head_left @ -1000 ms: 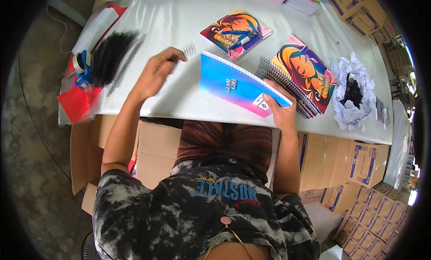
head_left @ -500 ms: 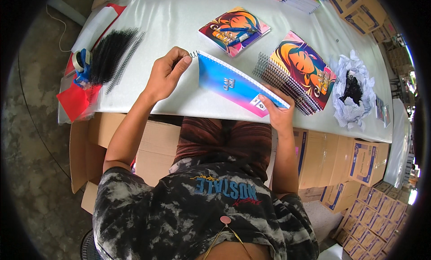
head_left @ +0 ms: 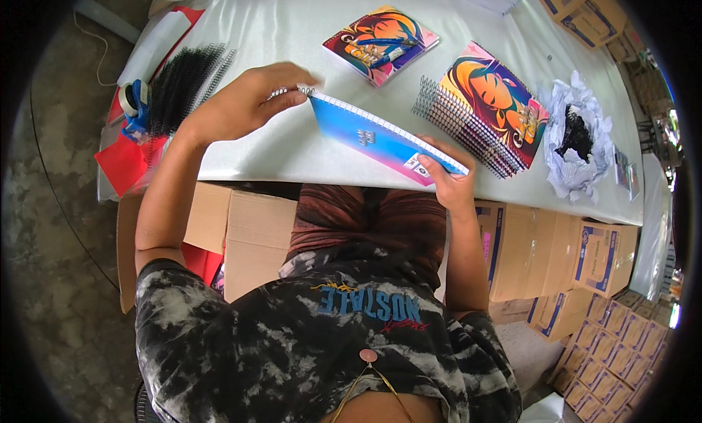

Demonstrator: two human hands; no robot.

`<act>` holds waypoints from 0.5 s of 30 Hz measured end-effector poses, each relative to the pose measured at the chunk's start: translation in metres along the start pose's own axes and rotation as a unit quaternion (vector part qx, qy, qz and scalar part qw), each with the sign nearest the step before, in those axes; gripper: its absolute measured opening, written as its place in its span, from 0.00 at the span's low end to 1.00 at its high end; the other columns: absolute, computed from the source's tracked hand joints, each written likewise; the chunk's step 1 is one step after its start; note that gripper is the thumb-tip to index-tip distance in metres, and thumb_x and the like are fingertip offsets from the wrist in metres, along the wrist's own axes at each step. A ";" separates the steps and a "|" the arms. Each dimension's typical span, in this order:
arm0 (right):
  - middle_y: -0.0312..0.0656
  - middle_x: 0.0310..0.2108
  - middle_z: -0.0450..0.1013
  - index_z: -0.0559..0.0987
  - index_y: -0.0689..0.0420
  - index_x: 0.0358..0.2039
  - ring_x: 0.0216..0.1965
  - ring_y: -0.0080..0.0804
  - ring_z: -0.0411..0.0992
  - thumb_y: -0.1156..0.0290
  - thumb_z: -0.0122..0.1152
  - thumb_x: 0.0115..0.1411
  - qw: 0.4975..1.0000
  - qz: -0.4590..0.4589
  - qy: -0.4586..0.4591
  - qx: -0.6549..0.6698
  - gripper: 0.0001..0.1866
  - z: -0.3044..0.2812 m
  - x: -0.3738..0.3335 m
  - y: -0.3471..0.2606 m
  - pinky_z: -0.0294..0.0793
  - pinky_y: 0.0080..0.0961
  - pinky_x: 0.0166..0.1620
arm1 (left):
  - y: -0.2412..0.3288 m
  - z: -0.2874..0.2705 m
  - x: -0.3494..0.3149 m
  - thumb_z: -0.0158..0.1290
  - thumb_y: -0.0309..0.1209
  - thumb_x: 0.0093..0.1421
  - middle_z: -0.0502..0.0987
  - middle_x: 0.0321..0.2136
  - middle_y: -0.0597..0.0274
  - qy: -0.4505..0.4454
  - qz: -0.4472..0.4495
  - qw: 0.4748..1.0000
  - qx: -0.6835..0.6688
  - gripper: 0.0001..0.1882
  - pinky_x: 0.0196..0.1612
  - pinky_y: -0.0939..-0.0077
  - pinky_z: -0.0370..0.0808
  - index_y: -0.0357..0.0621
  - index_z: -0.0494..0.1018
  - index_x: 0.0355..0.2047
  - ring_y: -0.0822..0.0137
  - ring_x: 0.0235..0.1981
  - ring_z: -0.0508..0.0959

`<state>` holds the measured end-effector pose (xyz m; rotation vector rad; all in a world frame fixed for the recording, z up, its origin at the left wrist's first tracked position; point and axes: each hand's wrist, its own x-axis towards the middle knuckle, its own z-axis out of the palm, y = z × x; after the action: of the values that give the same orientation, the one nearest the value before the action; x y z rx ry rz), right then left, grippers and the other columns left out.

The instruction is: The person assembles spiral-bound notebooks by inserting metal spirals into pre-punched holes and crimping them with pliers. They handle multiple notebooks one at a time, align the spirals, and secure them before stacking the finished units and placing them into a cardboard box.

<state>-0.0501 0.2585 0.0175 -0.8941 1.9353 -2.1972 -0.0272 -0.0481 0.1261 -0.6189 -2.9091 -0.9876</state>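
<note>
A thin notebook (head_left: 373, 136) with a blue-to-pink cover slants across the space above the table's near edge. My right hand (head_left: 452, 180) grips its lower right corner, thumb on the cover. At the opposite end, my left hand (head_left: 252, 101) has thumb and fingers closed around a spiral coil (head_left: 306, 90), which sticks out past the notebook's punched edge. The left fingertips are a little blurred. To the right lies a fanned stack of spiral-bound notebooks (head_left: 491, 105) with an illustrated cover. Another illustrated notebook (head_left: 376, 65) lies farther back, with pens (head_left: 391, 51) on top.
Black spiral coils (head_left: 186, 83) lie on the left, near a tape roll in a blue dispenser (head_left: 134, 105) and red sheets (head_left: 121, 165). Crumpled paper (head_left: 585, 156) holding black bits sits at right on the white-covered table (head_left: 281, 24). Cardboard boxes (head_left: 541, 251) stand below.
My left hand has turned and moved left, its fingers now stretched over the coil. The notebook has shifted slightly left, with my right hand still gripping it.
</note>
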 end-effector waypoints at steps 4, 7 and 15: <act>0.47 0.39 0.76 0.76 0.66 0.42 0.38 0.26 0.74 0.82 0.56 0.55 0.998 -0.021 -0.031 -0.054 0.13 0.000 0.001 -0.004 0.71 0.19 0.44 | 0.014 0.002 0.005 0.55 0.27 0.53 0.74 0.32 0.56 0.026 0.053 0.977 0.204 0.08 0.38 0.70 0.70 0.39 0.73 0.34 0.58 0.34 0.73; 0.49 0.40 0.76 0.76 0.66 0.42 0.40 0.31 0.75 0.82 0.55 0.55 0.996 -0.061 -0.024 -0.064 0.13 0.003 0.000 -0.004 0.71 0.21 0.44 | 0.020 0.008 0.002 0.57 0.28 0.50 0.74 0.30 0.58 0.036 0.080 0.966 0.242 0.09 0.39 0.69 0.70 0.40 0.72 0.32 0.57 0.33 0.73; 0.48 0.41 0.76 0.76 0.67 0.42 0.40 0.33 0.76 0.82 0.55 0.54 0.996 -0.032 -0.039 -0.068 0.13 0.004 -0.006 -0.007 0.73 0.22 0.43 | 0.028 0.014 0.002 0.58 0.30 0.48 0.73 0.29 0.63 0.076 0.087 0.947 0.300 0.11 0.39 0.65 0.70 0.44 0.69 0.31 0.59 0.34 0.75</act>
<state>-0.0411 0.2587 0.0219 -1.0585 2.0676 -2.0501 -0.0171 -0.0193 0.1315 -0.6917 -2.7302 -0.0987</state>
